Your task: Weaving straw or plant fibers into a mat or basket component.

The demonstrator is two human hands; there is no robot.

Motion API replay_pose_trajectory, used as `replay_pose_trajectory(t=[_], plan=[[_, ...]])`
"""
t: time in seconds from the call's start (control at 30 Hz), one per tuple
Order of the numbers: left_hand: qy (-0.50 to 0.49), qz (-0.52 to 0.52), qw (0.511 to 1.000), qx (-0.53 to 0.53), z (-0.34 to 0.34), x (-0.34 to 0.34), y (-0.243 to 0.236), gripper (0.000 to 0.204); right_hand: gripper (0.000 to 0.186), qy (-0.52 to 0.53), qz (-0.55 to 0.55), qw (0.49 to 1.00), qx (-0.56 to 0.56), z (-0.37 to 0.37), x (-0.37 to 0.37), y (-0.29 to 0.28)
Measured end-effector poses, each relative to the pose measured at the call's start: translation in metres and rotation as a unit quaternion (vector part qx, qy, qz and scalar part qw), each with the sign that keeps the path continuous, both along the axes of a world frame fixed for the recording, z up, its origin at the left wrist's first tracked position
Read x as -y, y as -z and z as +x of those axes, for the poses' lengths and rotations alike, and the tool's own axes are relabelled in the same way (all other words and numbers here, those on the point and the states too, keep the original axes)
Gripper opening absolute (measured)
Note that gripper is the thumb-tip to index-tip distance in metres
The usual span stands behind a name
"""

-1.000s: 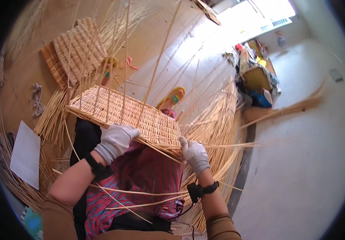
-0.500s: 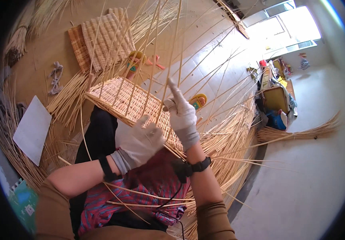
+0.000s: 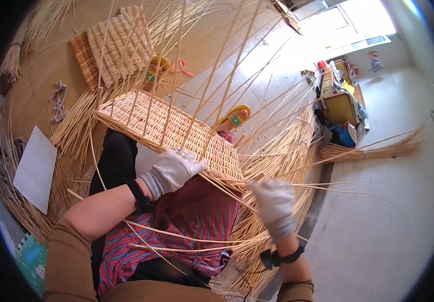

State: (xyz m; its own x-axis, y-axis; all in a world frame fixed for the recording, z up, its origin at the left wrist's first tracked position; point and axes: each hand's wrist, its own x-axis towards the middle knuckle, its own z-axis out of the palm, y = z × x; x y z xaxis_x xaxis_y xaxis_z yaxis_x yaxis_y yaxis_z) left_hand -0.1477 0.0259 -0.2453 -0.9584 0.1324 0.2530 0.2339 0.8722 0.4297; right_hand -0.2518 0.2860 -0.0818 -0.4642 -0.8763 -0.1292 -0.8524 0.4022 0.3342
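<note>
A rectangular woven wicker panel [image 3: 186,130] lies tilted over my lap, with thin upright rods [image 3: 168,108] rising from it. My left hand [image 3: 174,170], in a pale work glove, is closed over the near edge of the panel, thumb side toward the right. Off the panel's right corner is my right hand [image 3: 274,204], gloved too and balled up, slightly blurred. A rod along the near edge runs toward it, but what its fingers hold is hidden. Long loose rods [image 3: 186,236] cross my striped apron [image 3: 196,206].
A big heap of wicker rods [image 3: 287,146] spreads to my right, with a tied bundle [image 3: 373,150] beyond. Finished woven panels [image 3: 119,45] lie at the far left. A white board [image 3: 35,168] is at the left. My yellow sandals [image 3: 237,118] show past the panel.
My right hand has left the upright rods and moved right and nearer, past the panel's corner. My left hand has lowered onto the near edge. The view has shifted slightly.
</note>
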Motion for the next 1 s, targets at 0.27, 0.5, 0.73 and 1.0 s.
replay_pose_trajectory(t=[0.27, 0.5, 0.73, 1.0], plan=[[0.016, 0.036, 0.999, -0.017, -0.009, -0.005, -0.012, 0.024, 0.055, 0.52, -0.497, 0.339, 0.607, 0.076, 0.009, 0.095], [0.006, 0.045, 0.994, 0.098, -0.012, -0.012, -0.016, 0.018, 0.065, 0.453, -0.418, 0.683, 0.392, 0.039, 0.002, 0.063], [-0.006, 0.073, 0.993, 0.09, -0.012, -0.019, -0.023, 0.018, 0.091, 0.211, -0.501, 0.813, 0.208, 0.001, 0.008, 0.085], [-0.063, 0.139, 0.986, 0.063, -0.016, -0.015, -0.007, 0.033, 0.058, 0.262, -0.467, 0.801, 0.268, -0.046, 0.139, 0.033]])
